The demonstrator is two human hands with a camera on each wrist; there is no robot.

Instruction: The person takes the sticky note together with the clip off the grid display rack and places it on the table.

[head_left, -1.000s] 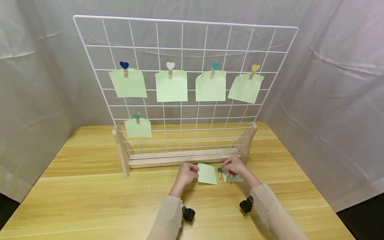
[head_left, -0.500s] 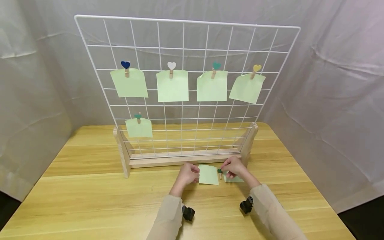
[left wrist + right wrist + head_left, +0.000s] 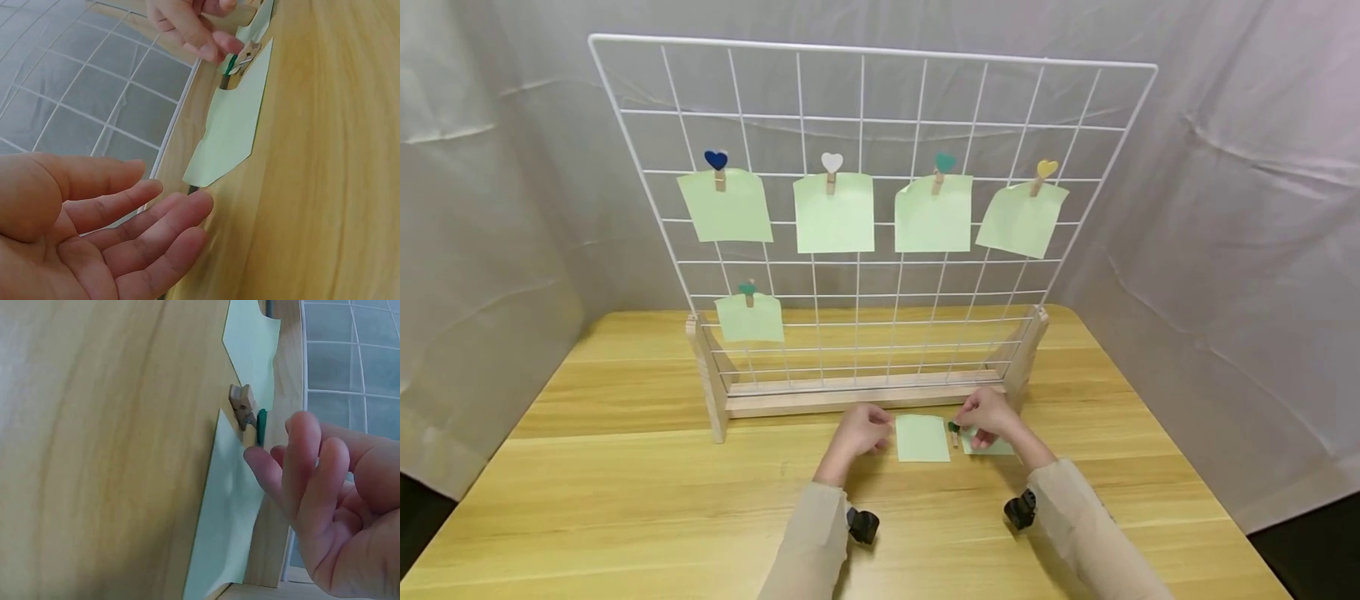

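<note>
In the head view my left hand (image 3: 859, 432) is just left of a pale green paper square (image 3: 922, 438) on the table. The left wrist view shows its fingers (image 3: 169, 231) spread and loosely bent, with nothing held. Between that square and a second green paper (image 3: 996, 447) lies a small wooden clothespin (image 3: 955, 439) with a dark green heart. My right hand (image 3: 987, 414) hovers over the second paper, its fingers bent. In the right wrist view one fingertip (image 3: 256, 456) meets the heart's end; whether the clothespin is pinched is unclear.
A white wire grid (image 3: 917, 296) stands behind in a wooden base (image 3: 865, 402). Heart-topped clothespins hold several green papers on it: a row above and one paper (image 3: 750, 319) at lower left. Grey cloth (image 3: 1225, 250) surrounds the wooden table (image 3: 625, 492).
My left hand has let go of the left paper and drawn slightly left. That paper now lies straighter. My right hand stays by the clothespin. The whole view has shifted a little.
</note>
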